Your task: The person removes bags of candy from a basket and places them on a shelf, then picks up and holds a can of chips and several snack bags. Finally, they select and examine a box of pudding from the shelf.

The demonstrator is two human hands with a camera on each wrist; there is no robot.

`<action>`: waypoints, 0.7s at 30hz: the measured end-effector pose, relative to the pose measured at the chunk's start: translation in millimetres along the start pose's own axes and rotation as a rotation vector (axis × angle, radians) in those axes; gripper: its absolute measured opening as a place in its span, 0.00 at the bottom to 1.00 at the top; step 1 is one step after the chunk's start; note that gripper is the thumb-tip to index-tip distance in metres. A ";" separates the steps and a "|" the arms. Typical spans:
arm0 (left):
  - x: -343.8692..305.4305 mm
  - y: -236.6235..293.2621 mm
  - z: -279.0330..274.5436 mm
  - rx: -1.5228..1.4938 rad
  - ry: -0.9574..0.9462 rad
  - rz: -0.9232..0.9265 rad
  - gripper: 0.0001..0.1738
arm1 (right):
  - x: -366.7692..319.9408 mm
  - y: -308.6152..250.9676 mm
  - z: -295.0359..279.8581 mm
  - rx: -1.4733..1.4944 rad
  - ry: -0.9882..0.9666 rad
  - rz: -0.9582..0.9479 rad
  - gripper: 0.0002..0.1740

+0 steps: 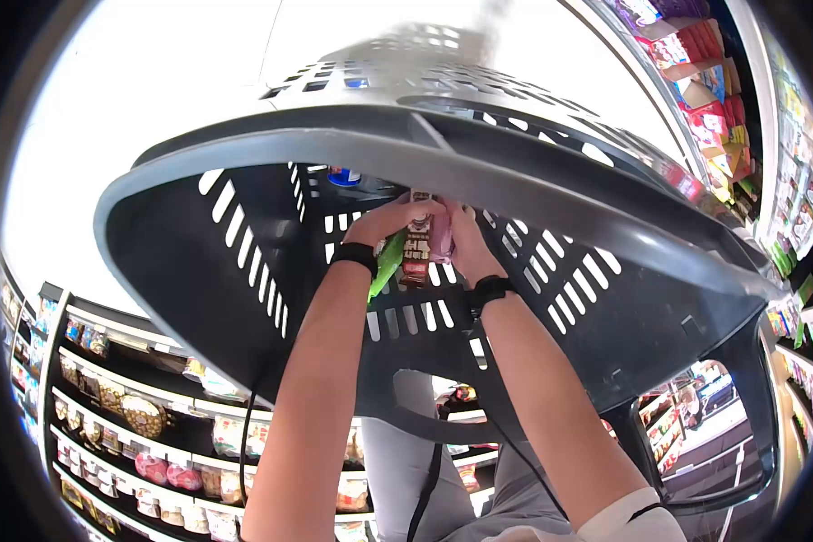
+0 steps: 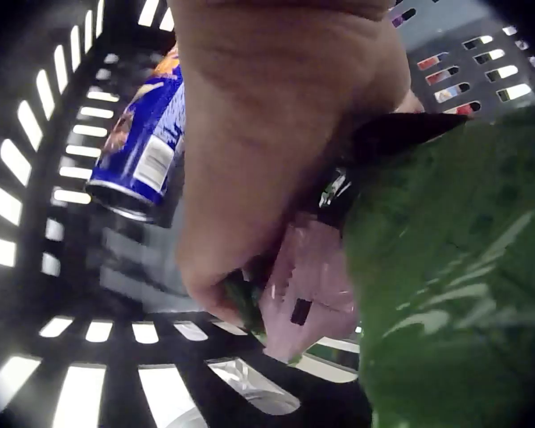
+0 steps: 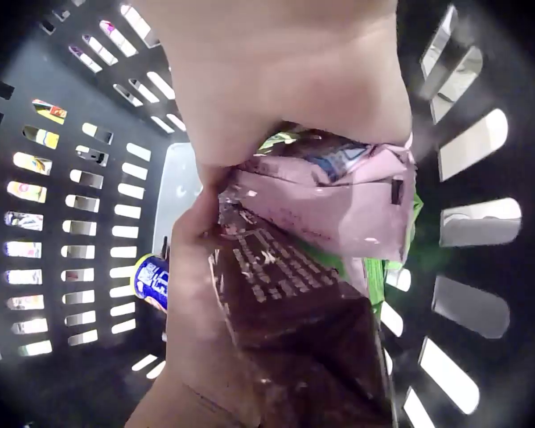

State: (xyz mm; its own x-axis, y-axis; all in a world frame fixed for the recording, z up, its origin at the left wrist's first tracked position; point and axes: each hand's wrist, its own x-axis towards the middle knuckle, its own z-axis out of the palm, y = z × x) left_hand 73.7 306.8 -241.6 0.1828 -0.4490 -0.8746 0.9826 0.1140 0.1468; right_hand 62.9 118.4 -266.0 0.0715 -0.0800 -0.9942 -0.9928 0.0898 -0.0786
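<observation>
Both hands work inside a dark grey slotted basket (image 1: 244, 298). Left hand (image 1: 396, 219): fingers curled on the green packet (image 1: 387, 264). Right hand (image 1: 468, 246): closed round the pink packet (image 1: 440, 239) and the brown packet (image 1: 415, 257). The packets hide most fingertips. The brown packet's small print is too blurred to read. A blue can (image 1: 343, 176) is partly cut off by the rim, its label illegible.
</observation>
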 end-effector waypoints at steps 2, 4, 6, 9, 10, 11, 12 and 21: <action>-16.3 15.2 13.2 0.030 0.022 0.026 0.53 | -13.8 -10.3 -11.1 -0.051 -0.047 -0.022 0.25; 2.0 -3.4 24.9 0.072 0.017 0.023 0.55 | -25.4 -23.1 -18.3 0.058 -0.144 0.062 0.24; -5.8 -4.3 37.7 -0.126 0.007 0.042 0.55 | -54.6 -40.1 -18.8 0.139 -0.312 0.132 0.22; -38.6 -6.2 62.9 -0.164 0.127 0.123 0.56 | -95.7 -52.9 -14.2 0.159 -0.337 0.149 0.21; -42.3 -17.1 69.5 -0.205 0.143 0.176 0.54 | -113.2 -57.0 -13.5 0.142 -0.324 0.148 0.21; -84.3 7.0 84.9 -0.282 0.167 0.189 0.50 | -134.3 -67.9 -12.2 0.146 -0.366 0.172 0.22; -99.3 6.9 94.4 -0.290 0.260 0.207 0.46 | -152.0 -71.7 -12.6 0.156 -0.376 0.172 0.22; -320.3 73.6 238.9 0.466 0.834 0.499 0.54 | -365.0 -113.4 -45.0 0.186 -0.703 -0.020 0.40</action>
State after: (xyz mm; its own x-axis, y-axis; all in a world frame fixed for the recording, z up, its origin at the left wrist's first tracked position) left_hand 95.5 247.3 159.7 0.6587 0.3205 -0.6807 0.7519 -0.3109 0.5813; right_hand 145.1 92.8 109.0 0.1962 0.5675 -0.7996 -0.9625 0.2674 -0.0464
